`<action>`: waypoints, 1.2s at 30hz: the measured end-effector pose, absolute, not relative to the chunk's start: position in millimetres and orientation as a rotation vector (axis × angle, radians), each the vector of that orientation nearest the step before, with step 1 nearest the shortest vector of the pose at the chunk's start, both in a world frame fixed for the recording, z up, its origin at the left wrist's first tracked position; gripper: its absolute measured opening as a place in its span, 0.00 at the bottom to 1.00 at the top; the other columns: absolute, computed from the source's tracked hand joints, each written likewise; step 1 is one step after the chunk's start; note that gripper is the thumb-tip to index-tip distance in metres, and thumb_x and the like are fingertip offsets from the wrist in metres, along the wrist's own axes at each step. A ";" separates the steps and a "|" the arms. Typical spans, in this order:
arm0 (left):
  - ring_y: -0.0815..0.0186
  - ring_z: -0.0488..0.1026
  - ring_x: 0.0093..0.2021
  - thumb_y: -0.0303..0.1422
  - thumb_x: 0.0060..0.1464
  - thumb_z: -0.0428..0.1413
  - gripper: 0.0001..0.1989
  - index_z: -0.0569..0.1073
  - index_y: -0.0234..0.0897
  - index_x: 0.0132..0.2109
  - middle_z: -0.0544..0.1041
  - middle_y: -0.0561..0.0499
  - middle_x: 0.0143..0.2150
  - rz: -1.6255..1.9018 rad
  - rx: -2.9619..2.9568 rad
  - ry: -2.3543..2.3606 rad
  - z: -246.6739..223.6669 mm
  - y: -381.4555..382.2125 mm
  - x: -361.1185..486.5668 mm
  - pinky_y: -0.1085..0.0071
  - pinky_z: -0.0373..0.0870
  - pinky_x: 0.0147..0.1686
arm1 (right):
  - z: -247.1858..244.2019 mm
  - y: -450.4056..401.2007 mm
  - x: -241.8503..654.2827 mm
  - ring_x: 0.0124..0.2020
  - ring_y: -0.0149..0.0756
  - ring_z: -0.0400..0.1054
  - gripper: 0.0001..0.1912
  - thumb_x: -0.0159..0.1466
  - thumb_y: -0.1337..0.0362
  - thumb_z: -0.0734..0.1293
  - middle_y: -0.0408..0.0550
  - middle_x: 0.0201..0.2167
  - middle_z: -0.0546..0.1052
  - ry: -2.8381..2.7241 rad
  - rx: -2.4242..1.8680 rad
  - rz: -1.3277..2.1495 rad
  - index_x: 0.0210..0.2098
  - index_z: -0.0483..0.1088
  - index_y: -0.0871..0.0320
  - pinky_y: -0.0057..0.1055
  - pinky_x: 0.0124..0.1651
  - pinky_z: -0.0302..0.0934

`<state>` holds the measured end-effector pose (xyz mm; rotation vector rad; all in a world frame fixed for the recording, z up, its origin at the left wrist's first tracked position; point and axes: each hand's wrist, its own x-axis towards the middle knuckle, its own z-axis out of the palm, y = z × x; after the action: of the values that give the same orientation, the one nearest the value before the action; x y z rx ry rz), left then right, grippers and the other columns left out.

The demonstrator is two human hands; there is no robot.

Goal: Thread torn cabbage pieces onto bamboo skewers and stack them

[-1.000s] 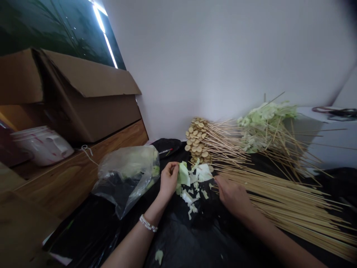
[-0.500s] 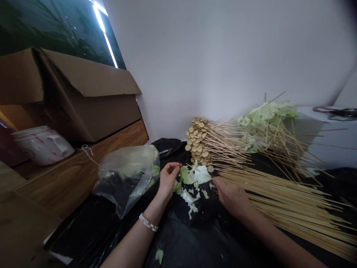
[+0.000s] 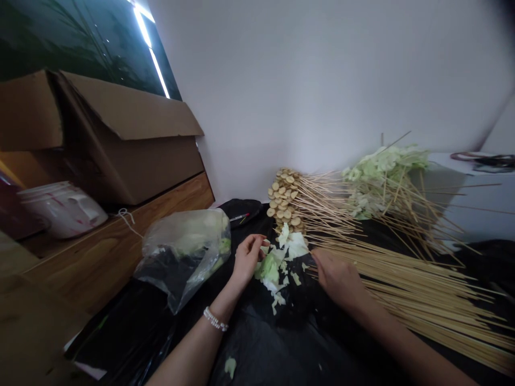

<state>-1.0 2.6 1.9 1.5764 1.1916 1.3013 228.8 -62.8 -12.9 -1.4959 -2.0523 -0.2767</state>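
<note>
Has the left hand (image 3: 248, 261) bent, thumb and fingers drawn together at a small pale cabbage piece (image 3: 264, 248); cannot tell whether pinching or only touching it. Has the right hand (image 3: 336, 274) closed, fingertips just beside a white cabbage leaf (image 3: 298, 245); cannot tell whether gripping its edge or something hidden. Compared with half a second ago, no longer shows the green cabbage leaf (image 3: 271, 266) up at the left fingertips: now lower, crumpled against the cabbage scraps (image 3: 277, 299), mid-sheet. Suggests a leaf let go or slipped, with handling of the leaves unfinished. Farther out, toward the far edge of the black plastic sheet (image 3: 273, 348), shows skewered round slices (image 3: 284, 201), perhaps potato; along the right edge, a spread of bamboo skewers (image 3: 422, 295); at the far right corner, a cabbage heap (image 3: 386, 163) stuck with more sticks. Toward the left edge, shows a clear plastic bag (image 3: 183, 230) holding greens; beyond that edge, a wooden ledge (image 3: 193, 193) bearing a cardboard box (image 3: 153, 166) and a white tub (image 3: 60, 209).
</note>
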 end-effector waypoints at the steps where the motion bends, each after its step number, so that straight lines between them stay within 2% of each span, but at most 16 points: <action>1: 0.68 0.73 0.27 0.42 0.57 0.52 0.14 0.74 0.36 0.40 0.79 0.48 0.35 1.310 1.684 1.255 0.3 3.5 -2.7 0.73 0.66 0.28 | -12.5 -62.9 228.9 0.31 0.34 0.67 0.15 0.69 0.67 0.53 0.48 0.28 0.75 -2.048 -1.507 -0.272 0.35 0.70 0.58 0.27 0.32 0.51; 4: 0.61 0.74 0.40 0.33 0.56 0.54 0.08 0.76 0.38 0.40 0.80 0.48 0.39 1.269 2.024 1.467 -4.8 7.6 -9.4 0.66 0.68 0.42 | -12.9 -62.6 229.1 0.32 0.34 0.67 0.15 0.68 0.68 0.53 0.48 0.28 0.75 -2.043 -1.530 -0.250 0.35 0.70 0.58 0.27 0.33 0.52; 6: 0.58 0.73 0.45 0.29 0.55 0.53 0.10 0.76 0.38 0.43 0.79 0.47 0.43 1.193 2.174 1.576 -8.2 11.4 -14.6 0.62 0.67 0.47 | -13.5 -62.2 229.2 0.32 0.34 0.67 0.15 0.68 0.69 0.53 0.48 0.29 0.75 -2.042 -1.529 -0.248 0.35 0.70 0.59 0.27 0.33 0.52; 9: 0.56 0.71 0.51 0.26 0.54 0.52 0.15 0.74 0.36 0.49 0.77 0.43 0.48 1.008 2.271 1.680 -14.3 17.6 -21.3 0.59 0.65 0.52 | -13.4 -62.1 229.1 0.33 0.34 0.67 0.15 0.68 0.69 0.53 0.48 0.29 0.75 -2.058 -1.517 -0.254 0.35 0.70 0.59 0.27 0.34 0.52; 13: 0.51 0.66 0.59 0.28 0.55 0.53 0.23 0.68 0.36 0.58 0.73 0.38 0.56 0.725 2.304 1.751 -22.6 20.6 -24.4 0.52 0.60 0.57 | -12.2 -63.0 228.2 0.32 0.34 0.66 0.15 0.68 0.68 0.53 0.48 0.27 0.74 -2.075 -1.514 -0.273 0.34 0.70 0.59 0.28 0.33 0.52; 17: 0.48 0.58 0.65 0.26 0.54 0.53 0.28 0.64 0.45 0.62 0.69 0.41 0.61 0.534 2.354 1.732 -24.6 16.0 -22.0 0.38 0.47 0.59 | -13.3 -63.5 227.0 0.30 0.33 0.66 0.15 0.68 0.69 0.53 0.47 0.27 0.74 -2.053 -1.502 -0.305 0.34 0.70 0.59 0.28 0.31 0.50; 21: 0.51 0.61 0.62 0.26 0.52 0.57 0.22 0.70 0.45 0.54 0.71 0.41 0.58 0.576 2.343 1.769 -20.2 12.0 -18.1 0.40 0.49 0.58 | -15.6 -63.5 226.2 0.28 0.31 0.65 0.15 0.67 0.69 0.53 0.47 0.27 0.75 -2.047 -1.519 -0.342 0.34 0.71 0.58 0.28 0.29 0.48; 26: 0.56 0.69 0.51 0.27 0.50 0.59 0.11 0.72 0.41 0.42 0.75 0.47 0.45 0.727 2.397 1.780 -15.6 12.1 -16.7 0.52 0.58 0.55 | -17.0 -63.8 226.1 0.28 0.32 0.66 0.14 0.66 0.70 0.54 0.46 0.29 0.75 -2.071 -1.547 -0.321 0.36 0.70 0.58 0.29 0.29 0.46; 31: 0.61 0.71 0.40 0.30 0.54 0.56 0.02 0.71 0.38 0.37 0.73 0.49 0.37 1.062 2.370 1.677 -9.2 14.8 -20.5 0.64 0.64 0.45 | -15.6 -64.7 225.4 0.27 0.32 0.66 0.14 0.67 0.69 0.54 0.46 0.28 0.75 -2.054 -1.537 -0.325 0.36 0.70 0.57 0.29 0.28 0.46; 36: 0.65 0.69 0.33 0.34 0.56 0.53 0.06 0.69 0.37 0.33 0.72 0.51 0.32 1.316 2.099 1.544 -4.7 17.0 -20.3 0.70 0.64 0.36 | -14.8 -63.2 225.8 0.30 0.34 0.67 0.15 0.69 0.66 0.53 0.47 0.28 0.75 -2.030 -1.511 -0.255 0.34 0.70 0.57 0.28 0.31 0.49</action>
<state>-20.3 17.0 -4.7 2.0986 1.5438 1.3157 225.8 -63.2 -14.8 -1.5106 -2.0300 -0.2553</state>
